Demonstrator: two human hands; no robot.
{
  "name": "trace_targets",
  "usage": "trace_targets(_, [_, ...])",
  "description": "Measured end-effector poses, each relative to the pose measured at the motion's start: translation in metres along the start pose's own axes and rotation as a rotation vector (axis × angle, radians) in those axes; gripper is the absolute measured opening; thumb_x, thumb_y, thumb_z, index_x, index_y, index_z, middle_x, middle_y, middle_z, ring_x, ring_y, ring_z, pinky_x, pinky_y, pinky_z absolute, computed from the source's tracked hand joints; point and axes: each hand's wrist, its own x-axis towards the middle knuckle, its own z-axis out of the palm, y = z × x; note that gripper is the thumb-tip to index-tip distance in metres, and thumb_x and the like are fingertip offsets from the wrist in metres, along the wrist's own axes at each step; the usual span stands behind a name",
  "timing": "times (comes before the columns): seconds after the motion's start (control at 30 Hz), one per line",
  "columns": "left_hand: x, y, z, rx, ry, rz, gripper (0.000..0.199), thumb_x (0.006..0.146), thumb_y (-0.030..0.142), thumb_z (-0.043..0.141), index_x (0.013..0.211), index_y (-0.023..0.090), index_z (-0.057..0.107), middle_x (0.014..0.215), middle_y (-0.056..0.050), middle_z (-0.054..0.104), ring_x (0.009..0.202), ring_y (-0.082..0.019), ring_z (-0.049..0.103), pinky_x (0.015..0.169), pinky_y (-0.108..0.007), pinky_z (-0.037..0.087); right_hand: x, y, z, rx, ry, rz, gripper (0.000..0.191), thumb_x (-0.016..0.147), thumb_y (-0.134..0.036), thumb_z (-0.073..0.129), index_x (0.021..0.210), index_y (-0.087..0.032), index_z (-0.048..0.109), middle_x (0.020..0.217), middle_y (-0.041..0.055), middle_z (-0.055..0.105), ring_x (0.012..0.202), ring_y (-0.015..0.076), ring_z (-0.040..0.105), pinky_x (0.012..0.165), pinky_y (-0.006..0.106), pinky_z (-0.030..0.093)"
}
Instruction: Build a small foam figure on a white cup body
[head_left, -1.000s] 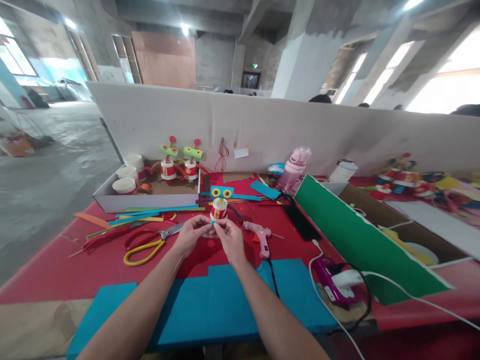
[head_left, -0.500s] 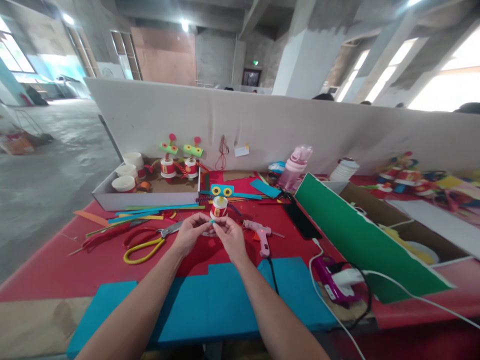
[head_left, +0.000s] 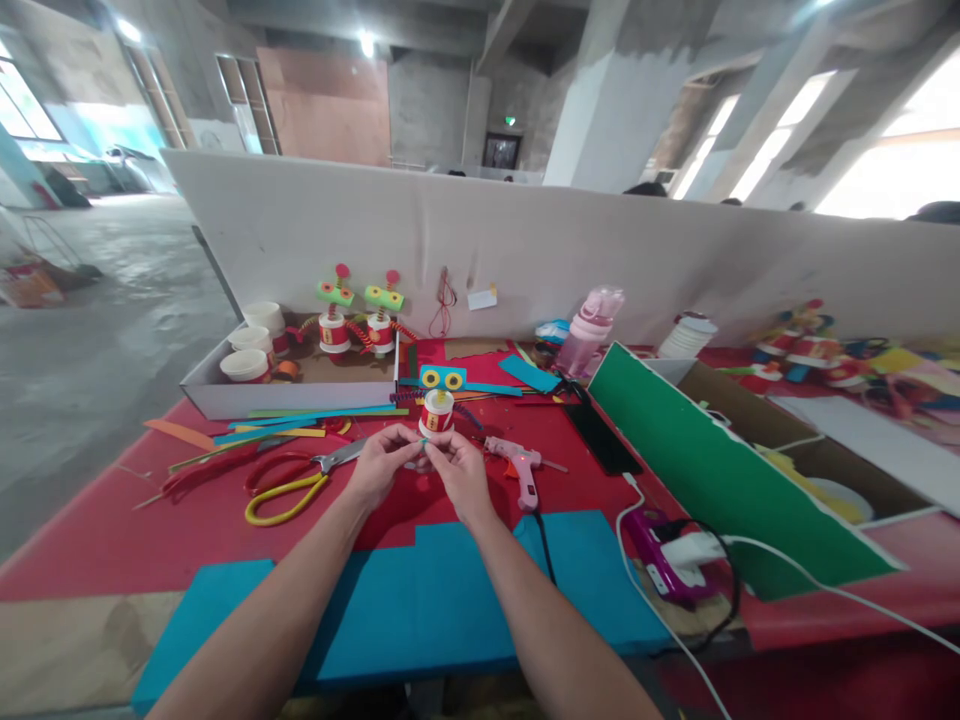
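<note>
My left hand (head_left: pixel 386 462) and my right hand (head_left: pixel 459 470) meet over the red table, fingertips pinched on a small blue-green strip (head_left: pixel 424 442). Most of the strip is hidden by the fingers. Just beyond them stands a paper-cup figure (head_left: pixel 436 412) with a blue head and yellow ring eyes. To the left of my left hand lie scissors (head_left: pixel 289 500) with one yellow and one red handle. A pink glue gun (head_left: pixel 519 465) rests right of my right hand, its red light lit.
Blue sheets (head_left: pixel 420 610) cover the table's front edge. At the back left, a white box (head_left: pixel 292 403) holds cups and two finished-looking figures (head_left: pixel 334 330). A black phone (head_left: pixel 604 440), a purple power strip (head_left: pixel 667 570) with cables, a green-sided box (head_left: pixel 720 480) and a pink bottle (head_left: pixel 589 335) stand right.
Both hands stay pinched on the small strip, with only slight finger movement. The whole view has shifted a little; nothing else has visibly moved.
</note>
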Motion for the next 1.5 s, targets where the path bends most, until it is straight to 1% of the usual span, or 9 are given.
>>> trace_targets(0.33, [0.000, 0.000, 0.000, -0.040, -0.020, 0.007, 0.024, 0.067, 0.027, 0.082, 0.073, 0.014, 0.063, 0.062, 0.000, 0.064, 0.055, -0.010, 0.057, 0.055, -0.022, 0.045, 0.000, -0.001, 0.002, 0.044, -0.008, 0.013, 0.021, 0.075, -0.038, 0.071, 0.079, -0.021, 0.060, 0.065, -0.0017, 0.068, 0.058, 0.0160, 0.065, 0.063, 0.030, 0.056])
trace_targets(0.53, [-0.001, -0.001, 0.002, -0.031, -0.025, 0.003, 0.024, 0.071, 0.028, 0.079, 0.080, 0.013, 0.064, 0.068, -0.001, 0.065, 0.061, -0.010, 0.058, 0.059, -0.021, 0.047, 0.001, -0.004, 0.003, 0.089, 0.000, 0.030, 0.023, 0.076, -0.039, 0.071, 0.082, -0.019, 0.061, 0.064, -0.0025, 0.067, 0.058, 0.0142, 0.065, 0.063, 0.028, 0.054])
trace_targets(0.67, [0.000, -0.001, 0.001, -0.022, -0.022, 0.010, 0.023, 0.071, 0.028, 0.079, 0.081, 0.013, 0.065, 0.068, -0.001, 0.065, 0.061, -0.009, 0.059, 0.058, -0.020, 0.047, 0.002, -0.003, 0.003, 0.130, 0.005, 0.055, 0.025, 0.074, -0.039, 0.074, 0.082, -0.019, 0.061, 0.066, -0.0023, 0.067, 0.060, 0.0142, 0.065, 0.064, 0.028, 0.055])
trace_targets(0.83, [0.002, -0.001, 0.000, 0.044, 0.031, 0.044, 0.025, 0.068, 0.028, 0.081, 0.080, 0.014, 0.066, 0.068, -0.001, 0.067, 0.062, -0.010, 0.062, 0.060, -0.020, 0.050, 0.001, -0.004, 0.001, 0.102, -0.009, 0.047, 0.027, 0.071, -0.038, 0.075, 0.088, -0.020, 0.063, 0.076, -0.0008, 0.070, 0.066, 0.0152, 0.066, 0.067, 0.029, 0.056])
trace_targets(1.03, [0.002, 0.000, 0.001, 0.112, 0.026, 0.059, 0.026, 0.067, 0.030, 0.082, 0.078, 0.014, 0.065, 0.067, 0.000, 0.068, 0.061, -0.011, 0.063, 0.062, -0.021, 0.050, 0.002, -0.006, -0.002, 0.044, -0.017, 0.034, 0.022, 0.073, -0.037, 0.072, 0.085, -0.020, 0.064, 0.070, -0.0010, 0.068, 0.062, 0.0159, 0.065, 0.067, 0.031, 0.055])
trace_targets(1.2, [0.002, 0.000, 0.001, 0.133, 0.034, 0.061, 0.025, 0.066, 0.029, 0.082, 0.077, 0.015, 0.065, 0.066, 0.001, 0.067, 0.061, -0.010, 0.061, 0.062, -0.020, 0.049, 0.005, 0.001, -0.003, 0.123, -0.018, 0.055, 0.023, 0.072, -0.035, 0.075, 0.086, -0.020, 0.065, 0.073, -0.0011, 0.068, 0.065, 0.0162, 0.065, 0.069, 0.031, 0.055])
trace_targets(1.33, [-0.001, 0.006, -0.004, 0.091, -0.036, 0.059, 0.023, 0.070, 0.028, 0.080, 0.085, 0.016, 0.068, 0.078, -0.002, 0.069, 0.071, -0.012, 0.062, 0.066, -0.021, 0.048, 0.006, 0.004, -0.004, 0.274, -0.101, 0.136, 0.025, 0.070, -0.035, 0.078, 0.083, -0.019, 0.065, 0.078, -0.0007, 0.067, 0.071, 0.0156, 0.066, 0.074, 0.032, 0.054])
trace_targets(1.43, [-0.002, 0.011, -0.010, 0.113, -0.140, 0.030, 0.030, 0.074, 0.028, 0.077, 0.102, 0.017, 0.071, 0.096, -0.006, 0.070, 0.087, -0.016, 0.064, 0.077, -0.025, 0.049, 0.004, 0.003, -0.005, 0.339, -0.190, 0.211, 0.026, 0.071, -0.036, 0.079, 0.084, -0.018, 0.065, 0.078, -0.0001, 0.067, 0.073, 0.0150, 0.066, 0.078, 0.033, 0.053])
trace_targets(1.5, [-0.002, 0.013, -0.012, 0.144, -0.192, 0.006, 0.033, 0.075, 0.029, 0.076, 0.106, 0.018, 0.071, 0.101, -0.008, 0.070, 0.093, -0.019, 0.063, 0.080, -0.027, 0.049, 0.003, 0.002, -0.006, 0.358, -0.233, 0.246, 0.027, 0.072, -0.036, 0.079, 0.087, -0.018, 0.065, 0.078, 0.0003, 0.068, 0.073, 0.0151, 0.067, 0.079, 0.032, 0.052])
